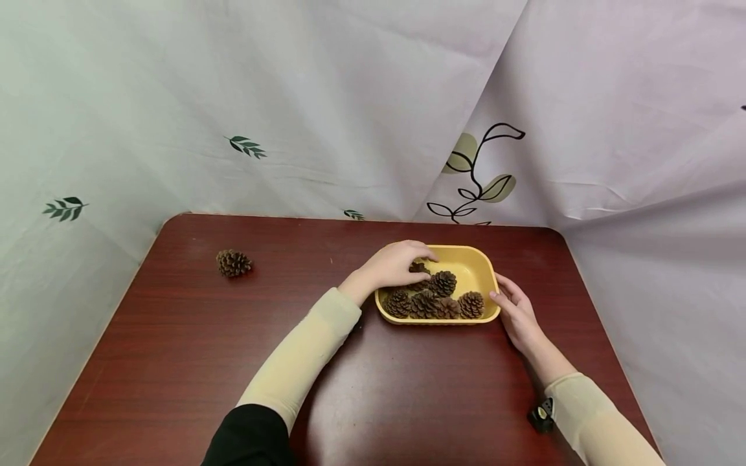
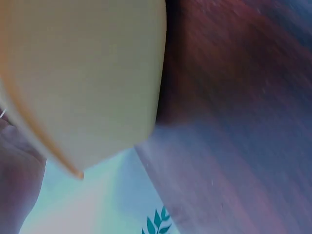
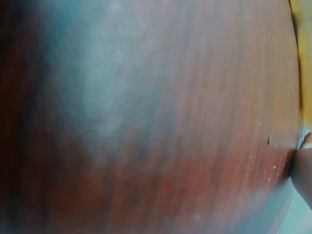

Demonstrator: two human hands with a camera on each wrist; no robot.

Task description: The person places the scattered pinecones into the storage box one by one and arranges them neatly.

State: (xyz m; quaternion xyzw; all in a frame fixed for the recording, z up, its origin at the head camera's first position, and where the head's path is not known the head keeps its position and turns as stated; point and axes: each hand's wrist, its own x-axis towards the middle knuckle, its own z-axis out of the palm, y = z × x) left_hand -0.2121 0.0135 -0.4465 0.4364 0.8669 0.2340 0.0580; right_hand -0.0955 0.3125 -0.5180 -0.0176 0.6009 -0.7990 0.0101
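A yellow rectangular tub (image 1: 472, 262) with rounded corners stands toward the back right of the table in the head view. Several brown pine cones (image 1: 471, 304) lie in it, mostly along its near side. Over the tub's left side, my left hand (image 1: 395, 264) curls its thumb and fingers around a pine cone (image 1: 418, 266), which is partly hidden. My right hand (image 1: 517, 314) grips the tub's right end, thumb at the rim. The tub's outer wall (image 2: 87, 73) fills much of the left wrist view; its edge (image 3: 306, 63) shows in the right wrist view.
A single pine cone (image 1: 233, 263) lies on the dark red wooden table (image 1: 175, 349) at the back left. White cloth (image 1: 350, 97) with leaf prints hangs behind and beside the table. A small black device (image 1: 541, 415) sits by my right wrist.
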